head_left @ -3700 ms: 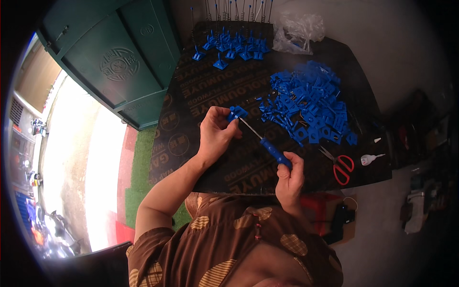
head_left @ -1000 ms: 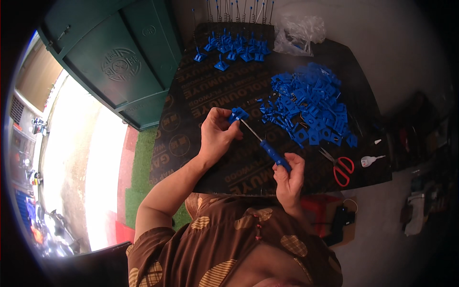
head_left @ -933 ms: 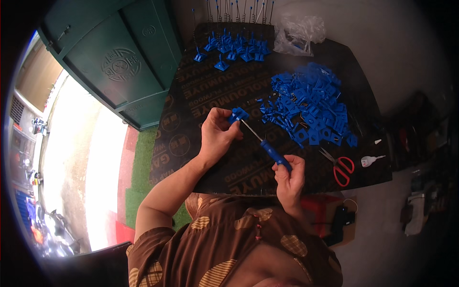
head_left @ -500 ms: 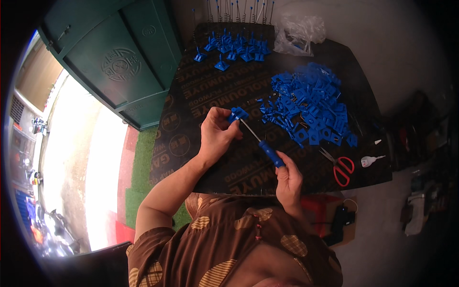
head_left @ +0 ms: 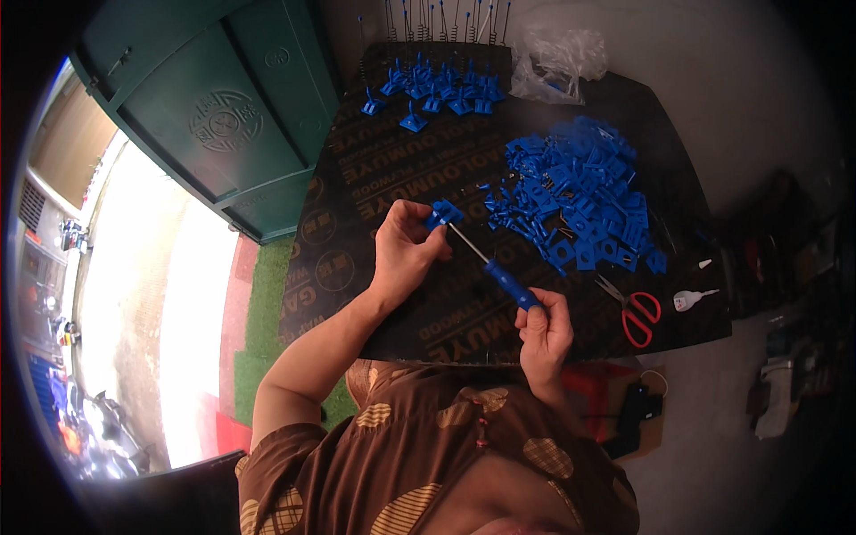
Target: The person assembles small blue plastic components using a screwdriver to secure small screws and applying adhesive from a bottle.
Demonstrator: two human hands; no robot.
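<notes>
Between the thumb and fingers of my left hand [head_left: 406,248] is a small blue plastic part [head_left: 443,214], pinched above the middle of the dark table. My right hand [head_left: 544,334] grips the end of a blue-handled screwdriver [head_left: 514,285]. Its metal shaft slants up and left, and the tip meets the blue part; the exact contact point is too small to make out. To the right of the screwdriver lies a big heap of loose blue plastic pieces [head_left: 580,192]. At the far left of the table stand several blue pieces with upright pegs [head_left: 432,89].
Red-handled scissors [head_left: 639,319] and a small white bottle [head_left: 688,300] lie at the table's right front. A clear plastic bag [head_left: 562,62] rests at the back, beside a row of springs on thin rods [head_left: 437,27]. A green door [head_left: 214,107] stands on the left.
My right hand has shifted slightly right and its fingers now curl around the handle's end. The screwdriver's tip stays at the blue part, and my left hand has barely moved.
</notes>
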